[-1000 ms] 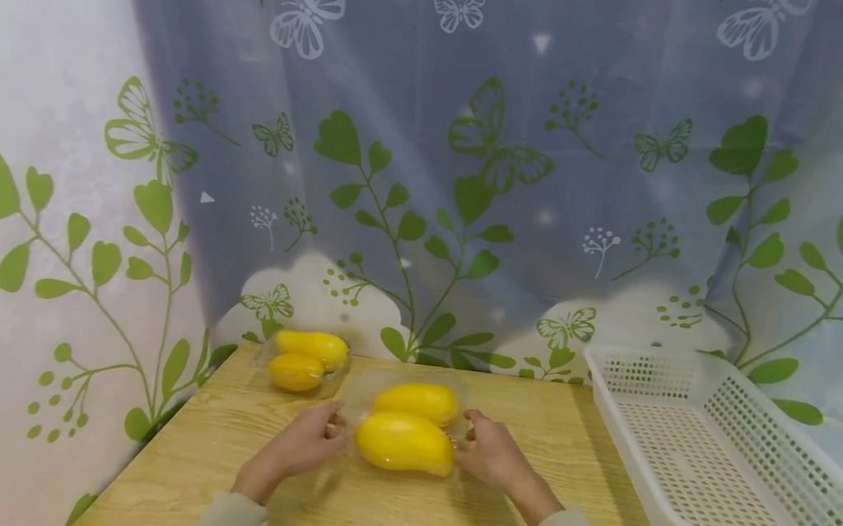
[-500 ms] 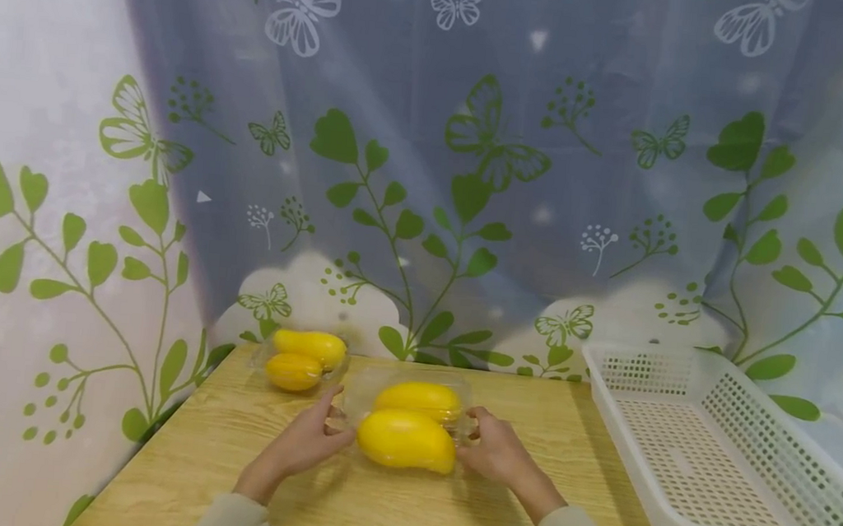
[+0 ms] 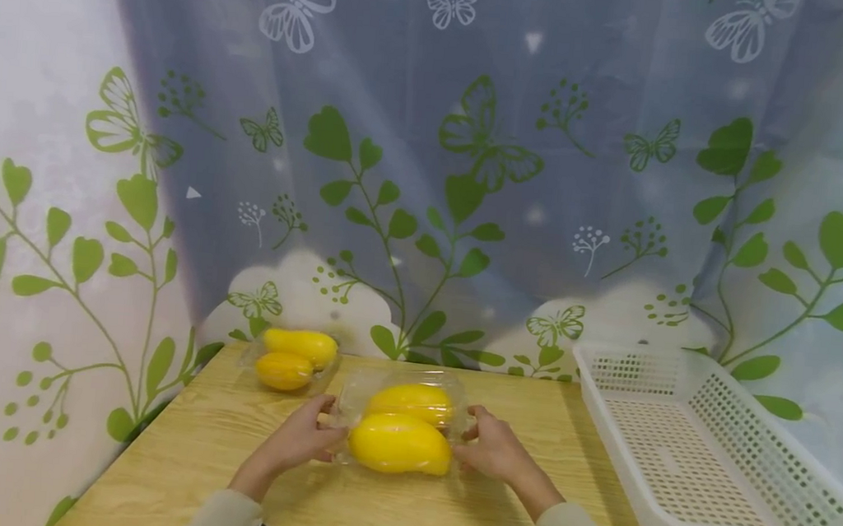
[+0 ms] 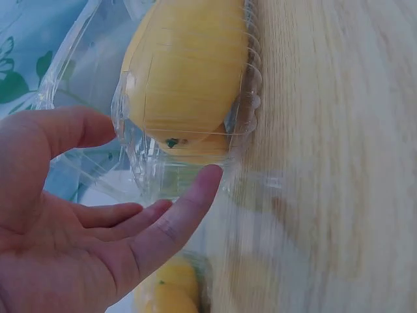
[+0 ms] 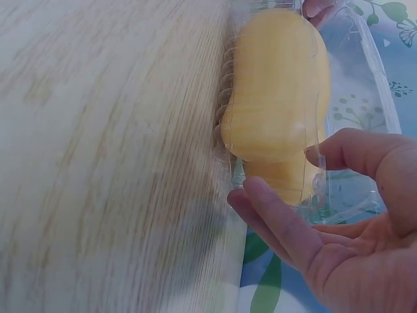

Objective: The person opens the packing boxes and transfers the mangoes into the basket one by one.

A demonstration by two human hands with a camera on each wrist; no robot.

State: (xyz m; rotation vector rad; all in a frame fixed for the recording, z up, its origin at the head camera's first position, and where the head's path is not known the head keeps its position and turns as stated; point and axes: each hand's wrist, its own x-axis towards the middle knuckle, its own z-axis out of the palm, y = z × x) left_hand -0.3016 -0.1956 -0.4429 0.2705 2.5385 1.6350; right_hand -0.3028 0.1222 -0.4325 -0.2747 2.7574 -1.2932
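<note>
A clear plastic clamshell box [image 3: 352, 385] rests on the wooden table with two yellow, mango-like fruits [image 3: 401, 443] inside. Its lid [image 5: 365, 72] stands raised at an angle in the wrist views. At the left end, my left hand [image 3: 296, 439] holds the box, thumb [image 4: 91, 128] at the rim and index finger [image 4: 189, 212] along the lower end wall. My right hand [image 3: 498, 449] holds the opposite end, its thumb [image 5: 345, 149] on the upper edge and fingers low on the side. The back fruit [image 3: 411, 401] is partly covered by the front one.
A second clear box [image 3: 246, 357] with two yellow fruits [image 3: 299, 348] sits at the table's back left. On the right stands a large white perforated basket [image 3: 614, 456]. A patterned curtain [image 3: 399, 170] hangs behind the wooden table [image 3: 176, 458].
My left fingers straightened away from the box's end, then came back against it. The right hand stayed at its end. The lid shows slightly higher, and the head view has shifted a little.
</note>
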